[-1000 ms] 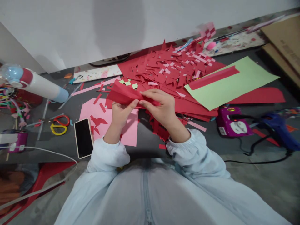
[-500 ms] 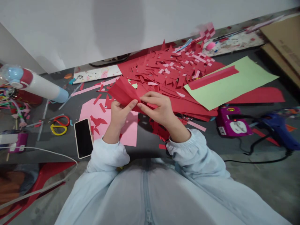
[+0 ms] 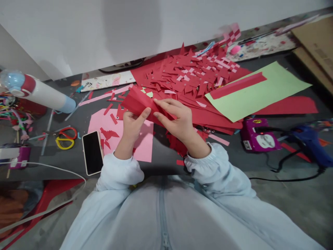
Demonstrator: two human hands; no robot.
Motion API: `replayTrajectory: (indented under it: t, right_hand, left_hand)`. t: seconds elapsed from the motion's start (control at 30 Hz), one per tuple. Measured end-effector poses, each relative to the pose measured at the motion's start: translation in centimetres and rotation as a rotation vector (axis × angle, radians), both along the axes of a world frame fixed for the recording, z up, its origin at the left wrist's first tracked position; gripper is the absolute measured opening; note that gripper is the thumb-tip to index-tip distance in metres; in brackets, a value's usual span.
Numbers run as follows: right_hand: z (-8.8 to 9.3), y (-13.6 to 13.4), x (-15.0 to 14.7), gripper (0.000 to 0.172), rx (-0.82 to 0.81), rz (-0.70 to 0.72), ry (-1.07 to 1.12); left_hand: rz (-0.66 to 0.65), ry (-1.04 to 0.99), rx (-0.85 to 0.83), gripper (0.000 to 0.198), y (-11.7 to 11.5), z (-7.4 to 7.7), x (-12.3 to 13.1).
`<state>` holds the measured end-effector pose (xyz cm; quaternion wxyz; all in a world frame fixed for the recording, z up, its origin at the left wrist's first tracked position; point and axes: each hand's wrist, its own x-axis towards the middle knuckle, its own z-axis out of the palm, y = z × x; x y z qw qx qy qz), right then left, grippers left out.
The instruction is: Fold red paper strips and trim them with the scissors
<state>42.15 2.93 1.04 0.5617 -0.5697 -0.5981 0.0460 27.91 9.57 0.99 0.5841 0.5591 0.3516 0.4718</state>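
Note:
A folded piece of red paper (image 3: 137, 100) is held up in front of me over the table. My left hand (image 3: 134, 126) pinches its lower edge, thumb on the near face and fingers behind it. At the right end of the same paper, my right hand (image 3: 177, 118) has thumb and index finger around the edge, a small gap showing between them. Below the left hand lies a pink sheet (image 3: 144, 146) with red scraps on it. Behind the paper spreads a large heap of cut red paper pieces (image 3: 171, 71), some woven with pink strips.
Scissors (image 3: 65, 143) and a phone (image 3: 93, 152) lie left; a white bottle (image 3: 48, 95) leans beyond them. At right are a green sheet (image 3: 257, 93) bearing a red strip, a purple box (image 3: 260, 139) and a blue glue gun (image 3: 309, 142) with its cord. A wall stands behind.
My right thumb and index finger have spread apart slightly and shifted a little along the red paper. The paper has tilted a bit; my left hand still pinches it.

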Motion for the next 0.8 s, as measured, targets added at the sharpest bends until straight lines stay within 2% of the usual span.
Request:
replayTrajectory:
  t: [0.17,0.43,0.63,0.8]
  right_hand:
    - [0.2,0.1,0.0,0.03,-0.045,0.033,0.09]
    - [0.1,0.2,-0.2,0.024,-0.014,0.072,0.136]
    - [0.4,0.2,-0.2,0.025,-0.064,0.128,0.166]
    - [0.4,0.1,-0.2,0.02,-0.063,0.159,0.155]
  left_hand:
    - [0.007,0.001,-0.004,0.029,0.0,-0.2,0.1]
    - [-0.025,0.012,-0.003,0.03,-0.2,0.7,0.2]
    - [-0.071,-0.037,0.029,0.036,0.3,0.8,0.1]
    - [-0.131,-0.029,-0.005,0.025,0.4,0.9,-0.3]
